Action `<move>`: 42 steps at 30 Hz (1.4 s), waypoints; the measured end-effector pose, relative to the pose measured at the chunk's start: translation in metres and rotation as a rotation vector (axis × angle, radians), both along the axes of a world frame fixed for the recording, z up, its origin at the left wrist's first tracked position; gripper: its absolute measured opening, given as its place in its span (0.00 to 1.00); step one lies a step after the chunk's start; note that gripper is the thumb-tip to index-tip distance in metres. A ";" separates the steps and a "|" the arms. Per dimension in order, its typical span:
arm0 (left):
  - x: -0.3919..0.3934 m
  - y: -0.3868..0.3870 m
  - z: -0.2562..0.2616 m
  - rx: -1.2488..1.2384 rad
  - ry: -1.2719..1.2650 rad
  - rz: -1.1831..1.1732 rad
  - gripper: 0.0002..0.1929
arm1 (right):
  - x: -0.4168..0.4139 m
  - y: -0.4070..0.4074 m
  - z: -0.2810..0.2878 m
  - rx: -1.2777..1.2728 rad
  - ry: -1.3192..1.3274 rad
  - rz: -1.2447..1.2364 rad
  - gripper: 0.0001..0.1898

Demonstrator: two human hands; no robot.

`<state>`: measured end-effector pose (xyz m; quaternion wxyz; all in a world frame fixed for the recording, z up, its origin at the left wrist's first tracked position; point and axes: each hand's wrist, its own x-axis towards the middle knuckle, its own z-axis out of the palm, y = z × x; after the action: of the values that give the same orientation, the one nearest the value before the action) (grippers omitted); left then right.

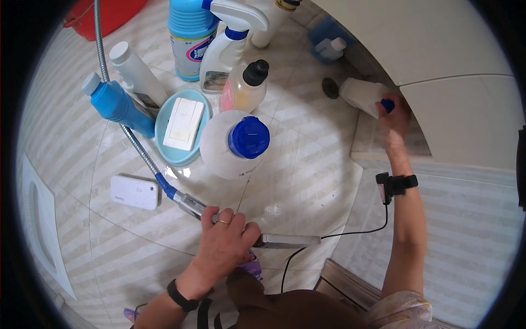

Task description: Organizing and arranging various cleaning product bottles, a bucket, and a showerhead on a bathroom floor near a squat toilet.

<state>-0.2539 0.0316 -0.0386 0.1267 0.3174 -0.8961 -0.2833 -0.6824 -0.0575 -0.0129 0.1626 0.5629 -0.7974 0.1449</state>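
My left hand [228, 238] is closed around the handle of a chrome hand shower [287, 241], whose metal hose [140, 149] runs up to the left. At the right, my right hand [393, 113] grips the blue cap end of a translucent white plastic bottle [361, 96], which lies tilted under the edge of a pale cabinet, beside a round floor drain [330, 88]. A large translucent jug with a blue cap [248, 137] stands on the tiles between my hands. Left of it, a bar of white soap [184, 123] rests in a light blue dish [164, 153].
Behind the jug stand a pump-top bottle [246, 96], a white spray bottle [222, 53] and a blue bottle [191, 49]. Smaller blue [123, 107] and white [139, 74] bottles, a white phone-like object [134, 192] and a red bucket [107, 16] are leftward. A black cable [353, 233] trails from my right wrist.
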 end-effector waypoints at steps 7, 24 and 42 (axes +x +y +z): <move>-0.005 0.003 -0.001 -0.091 0.039 0.054 0.12 | 0.053 0.010 0.009 -0.117 -0.189 0.129 0.14; -0.009 0.007 0.017 -0.189 0.260 0.114 0.16 | 0.175 0.226 0.085 0.140 -0.407 -0.112 0.16; -0.011 0.025 0.044 -0.106 0.428 -0.030 0.03 | 0.199 0.258 0.093 0.124 -0.427 -0.084 0.12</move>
<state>-0.2646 0.0566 0.0055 0.3265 0.2293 -0.8670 -0.2986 -0.4838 0.2010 0.0802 -0.0389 0.4946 -0.8438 0.2046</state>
